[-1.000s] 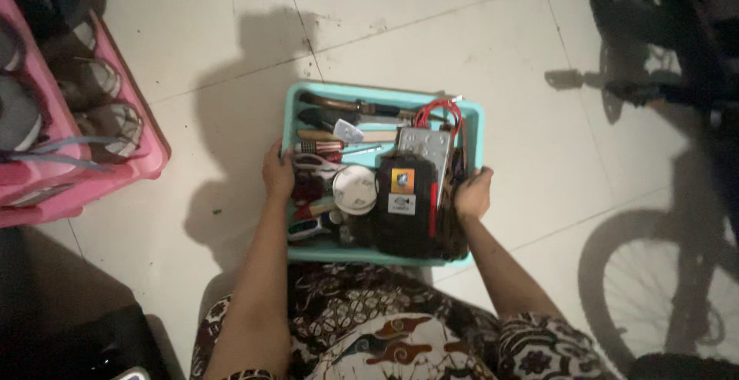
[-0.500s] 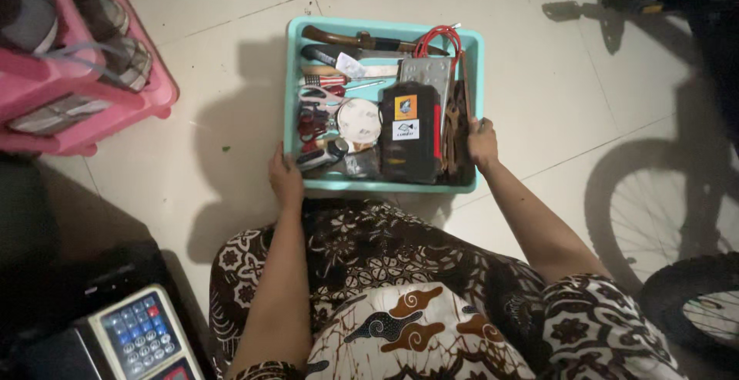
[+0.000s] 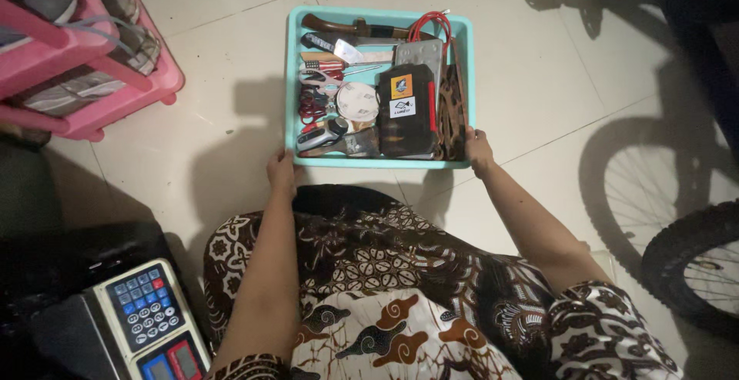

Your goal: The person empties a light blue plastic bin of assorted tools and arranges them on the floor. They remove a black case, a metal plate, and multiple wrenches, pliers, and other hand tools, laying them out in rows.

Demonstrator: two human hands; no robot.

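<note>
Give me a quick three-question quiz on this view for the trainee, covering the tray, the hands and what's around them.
1. True or false: both hands grip the teal tray at its near corners.
2. What lies to the left of the tray on the floor? A) a pink rack B) a blue bucket C) a wooden chair
3. Fill in: at the right edge stands a bicycle ____.

Key
1. True: the left hand and the right hand each hold a near corner.
2. A: the pink rack.
3. Wheel: the bicycle wheel stands on the tiled floor.
</note>
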